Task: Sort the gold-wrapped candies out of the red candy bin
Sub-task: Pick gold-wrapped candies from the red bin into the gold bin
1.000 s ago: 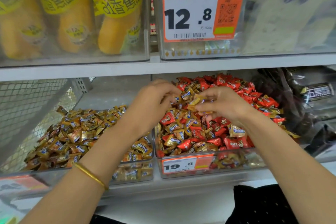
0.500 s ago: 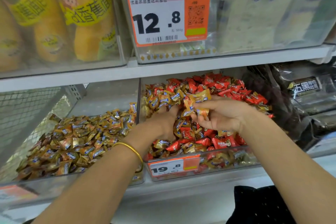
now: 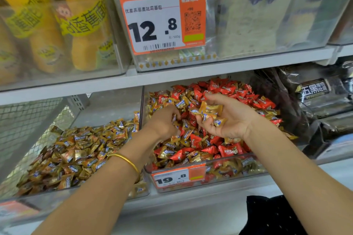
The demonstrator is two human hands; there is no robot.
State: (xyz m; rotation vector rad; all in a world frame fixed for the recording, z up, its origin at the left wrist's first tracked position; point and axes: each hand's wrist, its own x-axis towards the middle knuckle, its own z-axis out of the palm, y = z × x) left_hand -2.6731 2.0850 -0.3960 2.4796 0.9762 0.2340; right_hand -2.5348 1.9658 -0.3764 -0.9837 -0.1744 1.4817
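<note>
Cupping gold-wrapped candies point(image 3: 210, 109) in right hand point(image 3: 230, 122), above red candy bin point(image 3: 238, 170)

Gold mixed into red in a clear shelf bin.
The red candy bin point(image 3: 238, 170), clear-walled, is heaped with red candies point(image 3: 225, 89), thickest toward 12 and 2 o'clock. Gold-wrapped candies point(image 3: 168, 151) with blue labels lie mixed in, mostly from 6 round to 10 o'clock. A handful of gold ones sits above the heap's middle, in the cupped right hand point(image 3: 229, 120).
</note>
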